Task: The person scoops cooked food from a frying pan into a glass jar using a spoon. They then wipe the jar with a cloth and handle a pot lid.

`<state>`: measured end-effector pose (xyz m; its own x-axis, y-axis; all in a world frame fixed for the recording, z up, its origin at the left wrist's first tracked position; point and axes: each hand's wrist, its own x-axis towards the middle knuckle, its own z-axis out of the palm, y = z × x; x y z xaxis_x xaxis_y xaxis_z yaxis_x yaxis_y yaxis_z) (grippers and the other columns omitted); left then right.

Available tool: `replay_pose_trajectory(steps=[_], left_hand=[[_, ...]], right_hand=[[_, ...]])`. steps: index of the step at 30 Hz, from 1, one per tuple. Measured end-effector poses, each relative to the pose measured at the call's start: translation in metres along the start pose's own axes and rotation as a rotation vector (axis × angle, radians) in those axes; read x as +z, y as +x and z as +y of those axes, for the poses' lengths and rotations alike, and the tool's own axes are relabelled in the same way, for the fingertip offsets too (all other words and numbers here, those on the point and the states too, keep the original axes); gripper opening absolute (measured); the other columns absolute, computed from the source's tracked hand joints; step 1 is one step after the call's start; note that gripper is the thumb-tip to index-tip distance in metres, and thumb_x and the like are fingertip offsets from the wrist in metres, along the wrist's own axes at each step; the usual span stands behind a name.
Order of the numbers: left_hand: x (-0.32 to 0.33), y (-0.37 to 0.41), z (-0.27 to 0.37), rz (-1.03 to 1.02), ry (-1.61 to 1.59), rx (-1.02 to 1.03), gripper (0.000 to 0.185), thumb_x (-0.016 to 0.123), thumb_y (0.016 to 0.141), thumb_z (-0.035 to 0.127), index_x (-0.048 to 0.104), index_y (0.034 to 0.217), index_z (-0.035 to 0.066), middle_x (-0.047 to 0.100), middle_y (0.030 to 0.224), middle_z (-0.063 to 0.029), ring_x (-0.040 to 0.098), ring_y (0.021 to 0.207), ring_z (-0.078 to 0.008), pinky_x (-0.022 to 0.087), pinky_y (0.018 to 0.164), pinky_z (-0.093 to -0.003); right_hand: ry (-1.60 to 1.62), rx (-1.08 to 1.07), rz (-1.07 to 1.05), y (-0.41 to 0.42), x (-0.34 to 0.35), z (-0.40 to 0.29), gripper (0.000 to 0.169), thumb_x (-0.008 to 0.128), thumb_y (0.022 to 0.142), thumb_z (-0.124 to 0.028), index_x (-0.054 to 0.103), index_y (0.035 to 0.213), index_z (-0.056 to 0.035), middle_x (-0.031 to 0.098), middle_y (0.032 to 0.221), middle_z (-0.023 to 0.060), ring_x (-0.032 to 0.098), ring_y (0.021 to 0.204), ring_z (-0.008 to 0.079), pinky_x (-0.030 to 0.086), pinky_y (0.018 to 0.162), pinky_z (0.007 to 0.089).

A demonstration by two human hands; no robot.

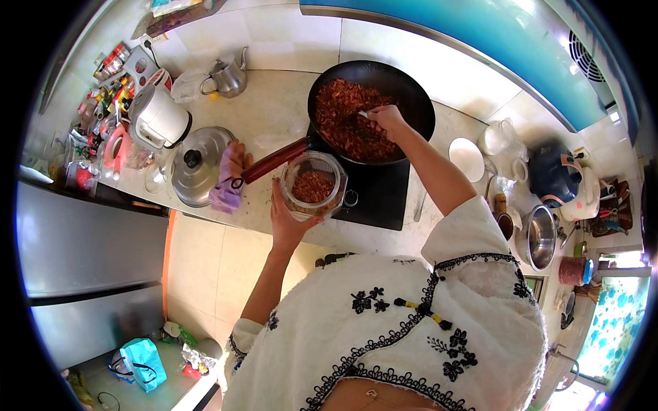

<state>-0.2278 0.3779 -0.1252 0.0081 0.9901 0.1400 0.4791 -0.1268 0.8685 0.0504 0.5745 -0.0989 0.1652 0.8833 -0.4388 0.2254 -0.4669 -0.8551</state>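
My left hand [290, 221] grips a wide-mouthed clear jar [339, 192] from its left side and underneath. Reddish-brown crumbly food [312, 187] lies inside the jar. Behind it stands a black wok [419, 103] holding more reddish-brown food [334, 110]. My right hand [386, 122] is over the wok, closed on the metal handle of a utensil [364, 114]; its far end is hidden in or over the food. The wok's red handle [275, 160] points left, its end beside a purple glove [226, 187]. Under the wok is a black cooktop [383, 200].
Left of the glove lie a steel lid [200, 174] and a white electric kettle [163, 117]. A metal teapot [226, 77] stands by the wall. To the right are a white bowl [466, 159], glass jars [496, 137] and a steel basin [537, 237]. A range hood [462, 31] hangs above.
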Motion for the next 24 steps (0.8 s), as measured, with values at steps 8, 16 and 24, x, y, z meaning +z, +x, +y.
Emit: replay_pose_trajectory(steps=[8,16,24], left_hand=[[0.000,0.000,0.001,0.001,-0.007,0.011,0.126,0.087,0.045,0.021,0.005,0.139,0.000,0.021,0.141,-0.0236,0.024,0.129,-0.0389,0.026,0.105,-0.0437],[0.000,0.000,-0.001,0.008,0.065,0.035,0.125,0.086,0.048,0.021,0.004,0.139,-0.001,0.025,0.138,-0.0248,0.030,0.126,-0.0378,0.029,0.103,-0.0410],[0.002,-0.001,-0.006,0.000,0.068,-0.003,0.125,0.086,0.048,0.026,0.006,0.139,0.000,0.023,0.139,-0.0233,0.026,0.127,-0.0391,0.026,0.103,-0.0459]], right_hand=[[0.068,-0.063,-0.019,-0.027,-0.044,-0.002,0.016,0.059,0.084,-0.011,0.065,0.095,-0.0014,0.052,0.057,0.0024,0.040,0.042,0.0071,0.026,0.037,0.0220],[0.058,-0.053,-0.085,-0.062,-0.063,0.003,0.017,0.058,0.086,-0.014,0.063,0.098,-0.0022,0.051,0.058,0.0004,0.037,0.041,0.0053,0.024,0.037,0.0200],[0.047,-0.127,-0.166,-0.111,-0.055,-0.018,0.019,0.059,0.085,-0.012,0.063,0.098,0.0003,0.052,0.058,0.0019,0.039,0.041,0.0062,0.026,0.038,0.0204]])
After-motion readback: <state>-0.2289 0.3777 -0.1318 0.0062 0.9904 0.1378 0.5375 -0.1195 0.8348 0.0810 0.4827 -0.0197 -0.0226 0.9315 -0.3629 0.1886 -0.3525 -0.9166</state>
